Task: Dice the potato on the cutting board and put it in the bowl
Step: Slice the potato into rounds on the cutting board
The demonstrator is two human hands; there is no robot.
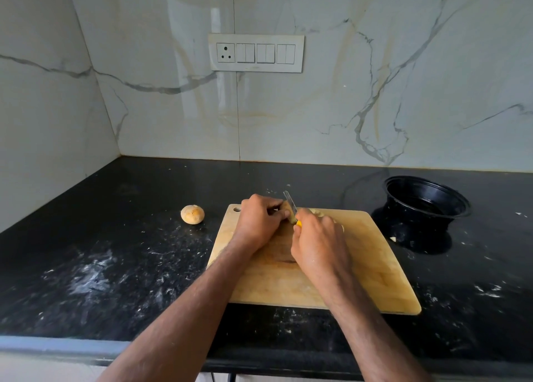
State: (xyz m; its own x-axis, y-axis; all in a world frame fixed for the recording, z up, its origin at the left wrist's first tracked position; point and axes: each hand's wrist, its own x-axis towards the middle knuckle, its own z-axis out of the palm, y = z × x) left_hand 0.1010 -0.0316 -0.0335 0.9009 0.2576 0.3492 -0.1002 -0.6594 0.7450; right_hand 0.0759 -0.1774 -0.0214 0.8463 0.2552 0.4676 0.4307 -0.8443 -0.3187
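A wooden cutting board (pixel 360 266) lies on the black counter. At its far edge my left hand (pixel 258 223) holds down a potato piece (pixel 288 210), mostly hidden under my fingers. My right hand (pixel 320 243) grips a knife with a yellow handle (pixel 298 223); its blade (pixel 290 201) rests against the potato and points away from me. Pale cut pieces (pixel 317 212) show just behind my right hand. A black bowl (pixel 427 199) stands on the counter to the right of the board; no pieces are visible in it.
A whole potato (pixel 192 214) sits on the counter left of the board. White scraps and smears speckle the black counter (pixel 115 266). A marble wall with a switch panel (pixel 256 53) stands behind. The counter's front edge is close to me.
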